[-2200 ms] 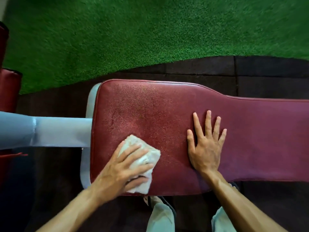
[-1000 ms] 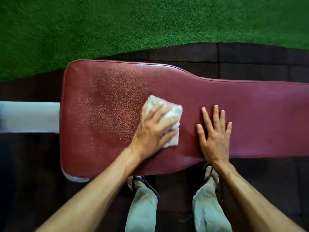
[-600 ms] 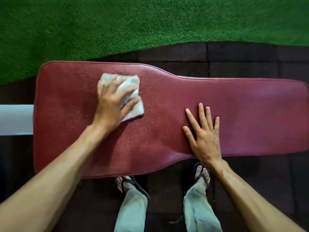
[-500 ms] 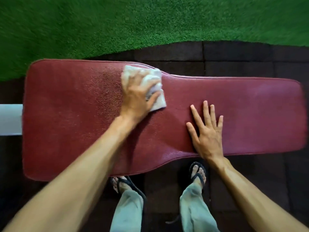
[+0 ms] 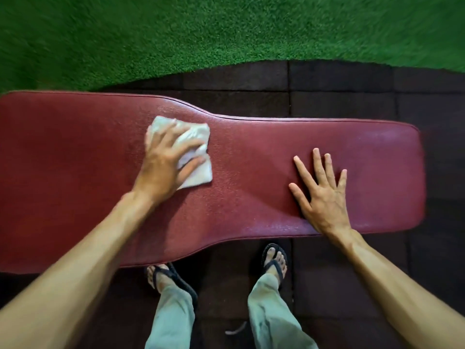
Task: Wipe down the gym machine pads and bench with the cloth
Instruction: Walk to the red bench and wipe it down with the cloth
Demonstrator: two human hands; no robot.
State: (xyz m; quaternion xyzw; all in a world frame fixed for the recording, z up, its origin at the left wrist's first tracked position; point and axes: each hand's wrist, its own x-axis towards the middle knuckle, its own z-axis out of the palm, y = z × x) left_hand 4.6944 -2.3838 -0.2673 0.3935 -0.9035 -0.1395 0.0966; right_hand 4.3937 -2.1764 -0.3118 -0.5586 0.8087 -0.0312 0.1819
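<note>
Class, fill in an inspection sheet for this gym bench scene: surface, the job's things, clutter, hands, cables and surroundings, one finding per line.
Surface: dark red padded bench, wide at the left, narrower at the right; textured vinyl with piped edge.
Job's things: pale folded cloth lying flat on the bench near its far edge.
Clutter: nothing seen on the bench.
Hands: left hand presses on the cloth with spread fingers; right hand rests flat on the bench, fingers spread, holding nothing.
Cables: nothing seen.
Surroundings: green artificial turf beyond the bench; dark floor tiles around it; the person's feet in black sandals on the near side.
</note>
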